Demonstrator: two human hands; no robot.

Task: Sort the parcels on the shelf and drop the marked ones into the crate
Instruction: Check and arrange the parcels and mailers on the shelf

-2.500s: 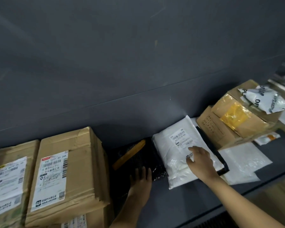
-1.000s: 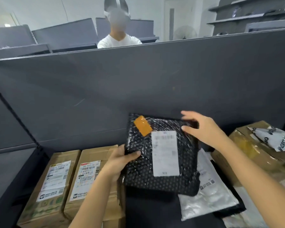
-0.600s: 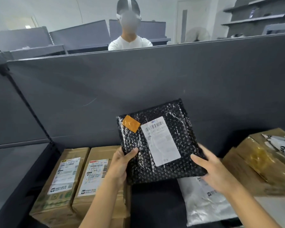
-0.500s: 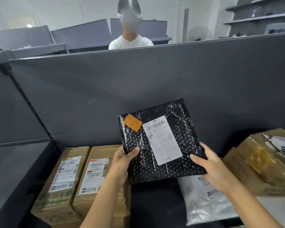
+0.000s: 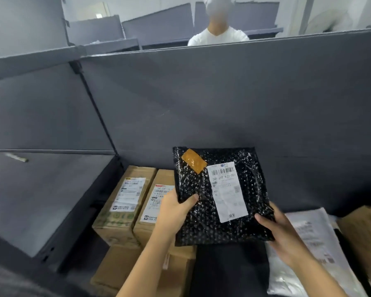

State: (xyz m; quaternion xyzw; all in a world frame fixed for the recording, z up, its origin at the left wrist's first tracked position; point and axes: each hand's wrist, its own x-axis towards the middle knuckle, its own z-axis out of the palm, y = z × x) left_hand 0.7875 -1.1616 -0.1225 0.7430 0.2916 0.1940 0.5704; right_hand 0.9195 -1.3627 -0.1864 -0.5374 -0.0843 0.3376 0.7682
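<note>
I hold a black bubble-wrap parcel (image 5: 201, 213) upright above the shelf, its face toward me. It carries a white shipping label (image 5: 227, 194) and an orange tape patch (image 5: 193, 162) near its top left corner. My left hand (image 5: 176, 213) grips its left edge, thumb on the front. My right hand (image 5: 281, 232) holds its lower right corner. No crate is in view.
Two labelled cardboard boxes (image 5: 124, 202) (image 5: 152, 209) stand on the shelf at the left, with another box (image 5: 137, 273) in front of them. A white poly mailer (image 5: 315, 243) lies at the right beside a brown box (image 5: 364, 232). A grey partition (image 5: 223, 99) backs the shelf; a person in white stands behind it.
Both hands took the black parcel off the shelf and raised it. It has since turned a little more upright and shifted right in view, and my view has swung left.
</note>
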